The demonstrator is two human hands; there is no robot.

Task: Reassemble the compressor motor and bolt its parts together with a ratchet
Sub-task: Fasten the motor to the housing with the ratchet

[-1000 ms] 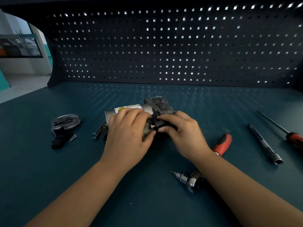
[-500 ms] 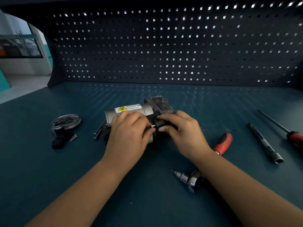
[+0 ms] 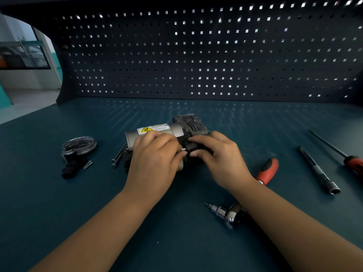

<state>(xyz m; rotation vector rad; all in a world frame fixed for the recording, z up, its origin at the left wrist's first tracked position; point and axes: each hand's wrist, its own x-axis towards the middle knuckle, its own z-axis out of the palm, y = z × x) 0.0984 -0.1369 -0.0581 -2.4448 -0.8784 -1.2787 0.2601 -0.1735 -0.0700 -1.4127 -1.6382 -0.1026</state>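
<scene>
The compressor motor point(image 3: 157, 131), a grey cylinder with a yellow warning label and a dark finned head at its right end, lies on the bench centre. My left hand point(image 3: 155, 160) curls over the motor's near side and pinches a small metal stub beside a dark cylindrical part point(image 3: 193, 147). My right hand point(image 3: 220, 156) grips that dark part from the right, thumb under and fingers over it. The ratchet point(image 3: 227, 213) with its chrome head and bit lies near my right forearm; its red handle point(image 3: 268, 170) shows beyond my wrist.
At the left lie a round clear-topped gauge point(image 3: 79, 145), a black part point(image 3: 70, 167) and a loose screw point(image 3: 88, 165). Long bolts point(image 3: 118, 156) rest left of the motor. A socket extension point(image 3: 318, 170) and a red-handled screwdriver point(image 3: 351, 163) lie at the right. A pegboard point(image 3: 196, 55) backs the bench.
My left hand has slid slightly down and left off the motor's top, uncovering more of the label. The right hand and the motor stay almost still.
</scene>
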